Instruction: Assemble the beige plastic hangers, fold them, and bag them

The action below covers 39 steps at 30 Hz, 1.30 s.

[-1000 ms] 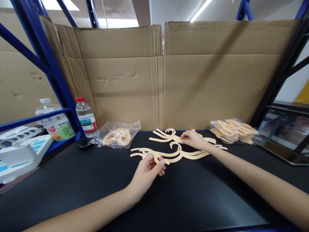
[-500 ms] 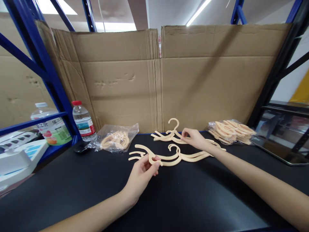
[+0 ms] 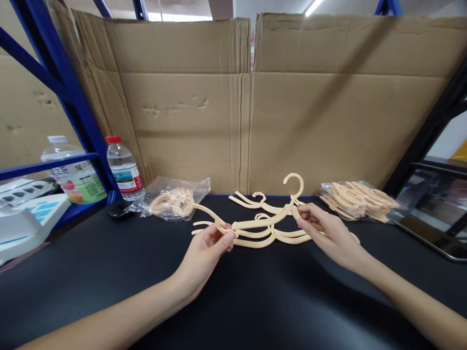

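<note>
Pinching a smooth, cream, bow-curved hanger near its neck with the right fingers; gripping a slim curved piece at its far tip with the left fingers. Pointing hook-up above the right fingers, running lengthwise left to right, sloping down toward the left fingers.

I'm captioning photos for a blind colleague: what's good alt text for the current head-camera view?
The right hand holds a cream hanger below its hook; the left hand pinches a curved piece at its left end. More hangers lie on the black table, with a clear bag at left and another bag at right.
</note>
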Each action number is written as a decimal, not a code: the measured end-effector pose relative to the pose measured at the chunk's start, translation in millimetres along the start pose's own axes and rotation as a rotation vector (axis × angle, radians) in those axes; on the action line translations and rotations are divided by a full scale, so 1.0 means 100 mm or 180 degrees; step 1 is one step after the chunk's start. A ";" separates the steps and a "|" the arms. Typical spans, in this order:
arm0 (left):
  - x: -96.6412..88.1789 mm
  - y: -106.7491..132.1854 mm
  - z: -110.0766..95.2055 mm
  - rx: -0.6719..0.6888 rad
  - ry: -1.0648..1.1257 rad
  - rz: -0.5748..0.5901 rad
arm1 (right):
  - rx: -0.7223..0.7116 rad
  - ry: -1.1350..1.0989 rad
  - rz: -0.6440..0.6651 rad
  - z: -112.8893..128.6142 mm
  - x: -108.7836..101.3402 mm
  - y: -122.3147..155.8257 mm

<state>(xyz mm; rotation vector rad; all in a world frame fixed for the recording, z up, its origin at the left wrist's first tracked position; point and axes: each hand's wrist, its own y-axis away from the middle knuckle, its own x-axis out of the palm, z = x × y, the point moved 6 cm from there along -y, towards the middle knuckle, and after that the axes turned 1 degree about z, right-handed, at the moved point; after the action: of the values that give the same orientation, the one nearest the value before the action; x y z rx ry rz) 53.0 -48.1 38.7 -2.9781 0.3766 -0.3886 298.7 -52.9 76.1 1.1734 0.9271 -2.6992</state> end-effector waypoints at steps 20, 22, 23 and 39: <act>0.05 0.05 -0.07 -0.0365 0.0514 0.0378 | -0.0544 0.0495 -0.0588 0.11 -0.01 0.14; 0.05 0.05 -0.07 -0.0376 0.0550 0.0378 | -0.0591 0.0610 -0.0642 0.11 -0.01 0.15; 0.06 0.05 -0.07 -0.0377 0.0566 0.0390 | -0.0611 0.0655 -0.0648 0.11 -0.01 0.15; 0.05 0.03 -0.04 -0.0464 0.0589 0.0395 | -0.1127 0.1018 -0.0894 0.25 0.02 0.24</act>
<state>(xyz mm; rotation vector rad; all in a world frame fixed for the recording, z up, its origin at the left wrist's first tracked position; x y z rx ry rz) 56.2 -52.9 43.4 -3.0456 0.6308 -0.6520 287.7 -85.9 75.7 1.5095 1.6471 -2.4186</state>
